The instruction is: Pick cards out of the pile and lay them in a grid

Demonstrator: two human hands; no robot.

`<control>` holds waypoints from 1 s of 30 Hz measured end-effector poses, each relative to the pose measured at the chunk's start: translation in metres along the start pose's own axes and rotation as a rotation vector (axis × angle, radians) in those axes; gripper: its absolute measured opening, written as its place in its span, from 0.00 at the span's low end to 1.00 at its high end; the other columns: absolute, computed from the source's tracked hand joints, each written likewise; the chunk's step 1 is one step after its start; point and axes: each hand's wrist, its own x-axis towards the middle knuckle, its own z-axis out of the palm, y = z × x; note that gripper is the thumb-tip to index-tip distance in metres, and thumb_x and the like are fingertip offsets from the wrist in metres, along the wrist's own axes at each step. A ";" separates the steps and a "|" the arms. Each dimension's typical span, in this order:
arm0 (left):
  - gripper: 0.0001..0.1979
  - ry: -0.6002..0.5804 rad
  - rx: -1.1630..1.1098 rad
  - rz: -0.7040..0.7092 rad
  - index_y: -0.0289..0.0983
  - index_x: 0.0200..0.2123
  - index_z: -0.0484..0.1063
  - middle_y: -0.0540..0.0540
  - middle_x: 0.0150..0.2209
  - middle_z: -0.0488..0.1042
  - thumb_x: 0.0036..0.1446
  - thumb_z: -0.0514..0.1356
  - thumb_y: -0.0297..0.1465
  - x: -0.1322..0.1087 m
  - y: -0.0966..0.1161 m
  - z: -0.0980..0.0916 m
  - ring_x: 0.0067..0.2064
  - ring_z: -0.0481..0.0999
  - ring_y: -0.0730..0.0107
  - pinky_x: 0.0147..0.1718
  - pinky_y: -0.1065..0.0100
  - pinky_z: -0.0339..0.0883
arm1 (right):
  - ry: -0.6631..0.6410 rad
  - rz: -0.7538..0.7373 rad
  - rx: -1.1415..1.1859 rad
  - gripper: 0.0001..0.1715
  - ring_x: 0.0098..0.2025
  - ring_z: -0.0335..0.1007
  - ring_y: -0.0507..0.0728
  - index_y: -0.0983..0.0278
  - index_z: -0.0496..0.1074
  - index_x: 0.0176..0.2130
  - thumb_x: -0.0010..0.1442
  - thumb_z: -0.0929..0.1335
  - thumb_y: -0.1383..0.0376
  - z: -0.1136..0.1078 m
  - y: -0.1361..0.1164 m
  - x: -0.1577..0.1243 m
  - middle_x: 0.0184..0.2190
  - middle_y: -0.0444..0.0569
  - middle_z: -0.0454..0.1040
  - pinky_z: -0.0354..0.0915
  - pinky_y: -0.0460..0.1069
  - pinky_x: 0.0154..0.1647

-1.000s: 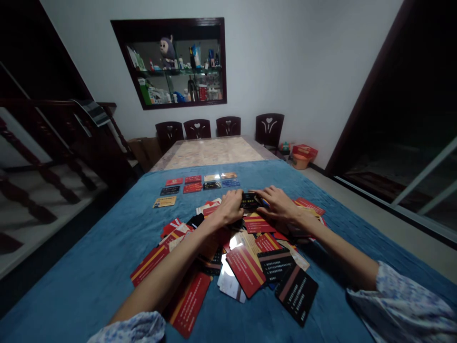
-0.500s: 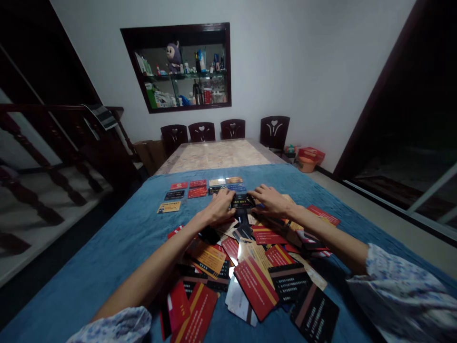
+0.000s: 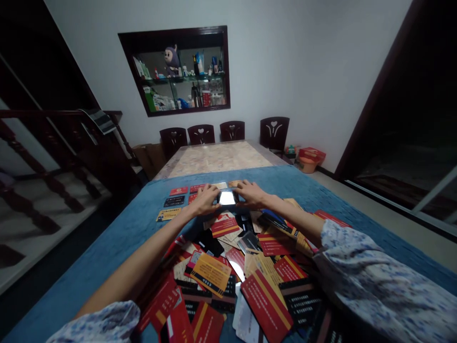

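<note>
Both my hands are stretched out over the blue cloth (image 3: 107, 247) and hold one glossy card (image 3: 227, 197) between them. My left hand (image 3: 205, 199) pinches its left edge, my right hand (image 3: 252, 194) its right edge. The card glares white under the light and sits low over the rows of cards (image 3: 185, 195) laid out at the far side of the cloth. A loose heap of red, black and orange cards (image 3: 243, 267) lies under my forearms, closer to me.
Beyond the cloth the marble table top (image 3: 217, 157) runs to several dark chairs (image 3: 232, 131) at the wall. A glass wall cabinet (image 3: 178, 71) hangs above. A stair railing (image 3: 53, 157) is on the left, a red bin (image 3: 310, 157) at the right.
Both hands moved forward with the card, from above the heap to the laid-out rows. The card now reflects the light. The view has shifted forward with them.
</note>
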 end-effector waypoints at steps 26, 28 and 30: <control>0.23 -0.110 0.027 -0.159 0.40 0.53 0.70 0.36 0.56 0.69 0.52 0.60 0.33 0.042 -0.060 0.037 0.59 0.60 0.43 0.54 0.41 0.59 | -0.138 0.068 -0.003 0.29 0.57 0.60 0.70 0.60 0.71 0.56 0.58 0.69 0.52 0.027 0.004 0.083 0.56 0.60 0.68 0.65 0.61 0.48; 0.22 -0.139 0.038 -0.174 0.40 0.53 0.71 0.36 0.55 0.70 0.52 0.59 0.33 0.044 -0.060 0.036 0.59 0.60 0.43 0.54 0.41 0.59 | -0.143 0.064 -0.006 0.28 0.57 0.60 0.71 0.59 0.72 0.55 0.58 0.69 0.52 0.028 0.005 0.086 0.56 0.59 0.69 0.65 0.61 0.48; 0.22 -0.171 0.050 -0.187 0.40 0.53 0.71 0.36 0.54 0.70 0.53 0.59 0.34 0.046 -0.060 0.035 0.60 0.60 0.42 0.54 0.41 0.59 | -0.153 0.061 -0.013 0.28 0.57 0.60 0.71 0.59 0.73 0.55 0.58 0.69 0.52 0.028 0.005 0.087 0.56 0.59 0.69 0.66 0.61 0.48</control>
